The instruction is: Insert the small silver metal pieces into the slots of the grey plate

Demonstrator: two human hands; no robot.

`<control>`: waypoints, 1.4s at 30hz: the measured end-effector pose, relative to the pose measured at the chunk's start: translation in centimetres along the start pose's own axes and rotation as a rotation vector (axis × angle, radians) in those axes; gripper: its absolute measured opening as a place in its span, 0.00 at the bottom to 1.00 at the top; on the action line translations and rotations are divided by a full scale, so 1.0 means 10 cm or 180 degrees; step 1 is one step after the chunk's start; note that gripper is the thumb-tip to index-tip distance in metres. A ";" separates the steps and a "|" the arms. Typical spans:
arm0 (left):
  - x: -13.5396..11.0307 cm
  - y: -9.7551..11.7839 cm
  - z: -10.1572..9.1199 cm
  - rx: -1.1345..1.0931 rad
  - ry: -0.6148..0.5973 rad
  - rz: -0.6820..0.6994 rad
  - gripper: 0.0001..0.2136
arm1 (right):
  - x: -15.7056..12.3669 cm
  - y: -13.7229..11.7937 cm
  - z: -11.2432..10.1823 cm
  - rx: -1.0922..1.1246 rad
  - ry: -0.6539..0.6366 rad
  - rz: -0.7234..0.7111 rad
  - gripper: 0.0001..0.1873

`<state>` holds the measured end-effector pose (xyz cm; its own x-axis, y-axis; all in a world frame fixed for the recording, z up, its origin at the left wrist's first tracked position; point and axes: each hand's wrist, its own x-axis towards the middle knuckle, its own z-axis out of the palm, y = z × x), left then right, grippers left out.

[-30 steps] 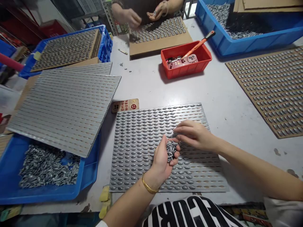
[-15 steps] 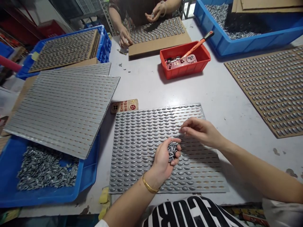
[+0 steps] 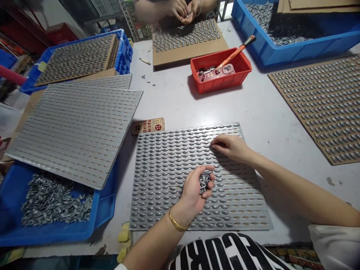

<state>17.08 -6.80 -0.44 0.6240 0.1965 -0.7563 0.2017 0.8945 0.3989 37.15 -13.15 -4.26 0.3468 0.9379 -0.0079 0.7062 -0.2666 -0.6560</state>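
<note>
Cupped over the board, my left hand holds a heap of small grey spindle-shaped metal pieces in its curled fingers. The grey slotted board lies flat before me. Rows of the same pieces stand in its slots across the left and middle, while slots at the right show bare. My right hand is up and to the right of the left one, thumb and fingertips pinched together at the board's surface by the end of a filled row. A small grey piece seems to sit at those fingertips, mostly hidden.
Slotted boards rest above a blue bin of loose pieces at left. A red tray holds a phone and an orange-handled tool. A patterned phone touches my board. Filled brown board lies right; another person's hands are opposite.
My right hand has shifted slightly left and away from me, down to the board. My left hand stays almost still. The other person's hands have come together above their board.
</note>
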 end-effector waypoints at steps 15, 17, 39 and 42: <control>0.04 -0.02 -0.07 -0.0121 -0.0121 0.0118 0.13 | 0.03 0.04 -0.01 -0.0416 -0.0149 -0.0314 0.07; 0.02 -0.01 -0.06 -0.0084 -0.0110 0.0149 0.12 | 0.03 0.04 -0.01 -0.0423 -0.0145 -0.0324 0.07; 0.06 -0.13 0.05 0.0184 0.0042 0.0543 0.11 | -0.38 -0.66 -0.09 0.0573 -0.0801 -0.0289 0.06; 0.08 -0.12 0.03 0.0028 0.0009 0.0526 0.10 | -0.45 -0.65 -0.07 0.0526 -0.0431 -0.0566 0.07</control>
<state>17.61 -7.86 -1.37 0.6472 0.3418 -0.6814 0.1031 0.8464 0.5225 31.42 -15.83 0.58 0.1329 0.9908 0.0249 0.6344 -0.0658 -0.7702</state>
